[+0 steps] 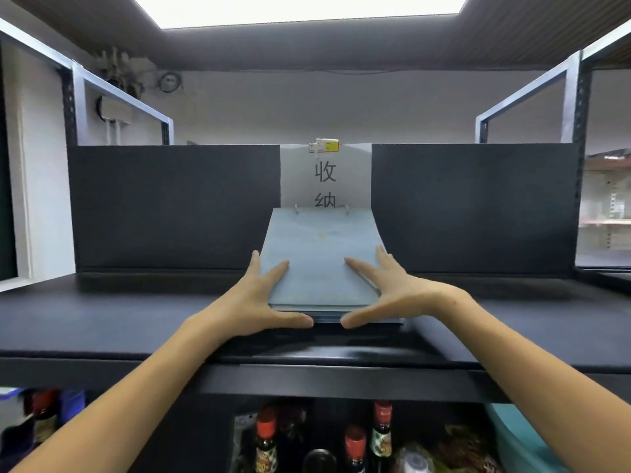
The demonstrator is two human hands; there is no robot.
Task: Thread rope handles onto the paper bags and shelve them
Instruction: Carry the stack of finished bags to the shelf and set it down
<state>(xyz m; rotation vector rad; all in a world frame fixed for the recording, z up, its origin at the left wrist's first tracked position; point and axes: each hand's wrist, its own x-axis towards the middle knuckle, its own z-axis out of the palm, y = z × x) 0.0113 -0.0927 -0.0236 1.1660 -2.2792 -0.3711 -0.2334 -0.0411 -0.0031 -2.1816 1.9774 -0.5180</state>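
Note:
A stack of flat light-blue paper bags point(319, 264) lies on the black shelf point(136, 312), its far end curling up against the back panel. Two rope handle ends point(297, 209) poke up at the top edge of the stack. My left hand point(263, 298) presses the stack's left side with straight fingers, its thumb along the front edge. On the stack's right side, my right hand point(379, 291) does the same, fingers spread and thumb at the front edge.
A white paper sign point(326, 175) with printed characters hangs on the black back panel point(170, 206) behind the bags. Metal rack posts point(573, 97) rise at both sides. Below the shelf stand several red-capped sauce bottles point(355, 445).

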